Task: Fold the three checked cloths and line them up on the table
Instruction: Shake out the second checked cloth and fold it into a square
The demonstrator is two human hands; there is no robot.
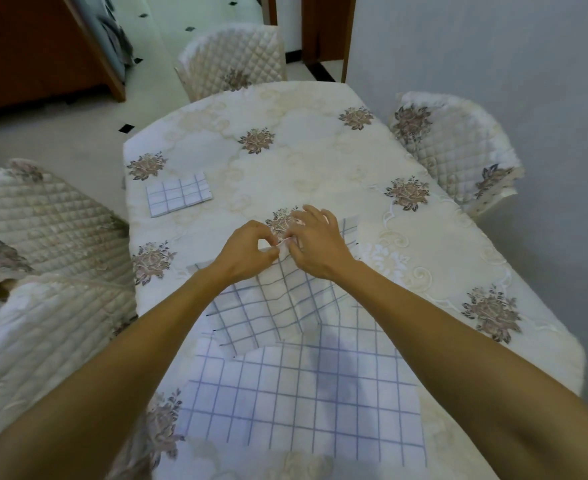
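A folded white cloth with blue checks (pixel 179 194) lies on the table's far left side. A second checked cloth (pixel 271 306) is lifted at the table's middle, and my left hand (pixel 247 251) and my right hand (pixel 315 242) pinch its upper edge close together. It hangs down in folds from my fingers, and part of it shows flat on the table behind my right hand. A third checked cloth (pixel 303 396) lies spread flat at the near edge, partly under the lifted one.
The table (pixel 320 150) wears a cream cloth with brown flower motifs. Quilted chairs stand at the far end (pixel 233 60), at the right (pixel 458 147) and two at the left (pixel 43 223). A grey wall runs along the right side.
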